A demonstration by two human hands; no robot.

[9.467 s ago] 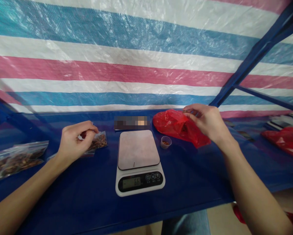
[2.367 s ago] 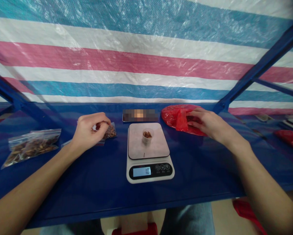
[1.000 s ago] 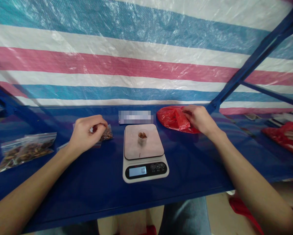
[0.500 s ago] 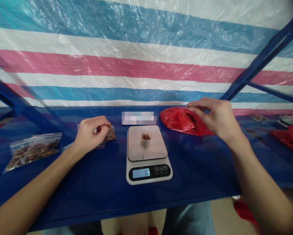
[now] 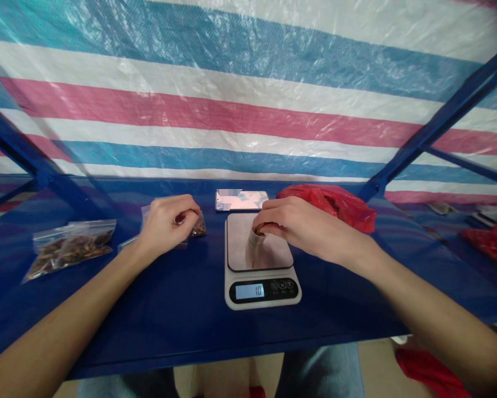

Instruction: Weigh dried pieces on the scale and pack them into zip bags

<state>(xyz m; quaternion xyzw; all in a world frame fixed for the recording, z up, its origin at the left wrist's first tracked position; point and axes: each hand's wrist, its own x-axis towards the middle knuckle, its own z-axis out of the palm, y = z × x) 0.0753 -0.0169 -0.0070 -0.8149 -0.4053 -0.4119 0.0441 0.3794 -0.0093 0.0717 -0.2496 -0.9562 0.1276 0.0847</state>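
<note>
A glossy plastic sheet striped in blue, white and pink [image 5: 215, 110] hangs behind a blue tabletop [image 5: 157, 309], whose far edge runs along the foot of the sheet. A slanting blue metal strut rises at the left [image 5: 43, 179] and another at the right [image 5: 397, 160]. The near edge crosses above a pair of denim-clad legs [image 5: 318, 370], with a broad strip of blue between it and a white kitchen scale with a dark display panel [image 5: 289, 298], reading 1.0. More blue surface lies between the scale and the left hand [image 5: 165, 224], and to the right under the right forearm. A phone [image 5: 248, 201] lies just beyond the scale. Two clear zip bags of brown dried pieces [image 5: 69, 246] overlap farther left; a crumpled red plastic bag [image 5: 354, 207] lies beyond the right forearm.

The right hand [image 5: 300, 224] reaches over the scale, its bent fingertips at the mouth of a small translucent plastic cup [image 5: 255, 239] on the weighing plate. Brown matter shows at the tips; whether they pinch any cannot be told. The left hand's thumb and forefinger curl into a ring against a small clear bag of brown bits [image 5: 199, 225]; whether they pinch its film is hidden.
</note>
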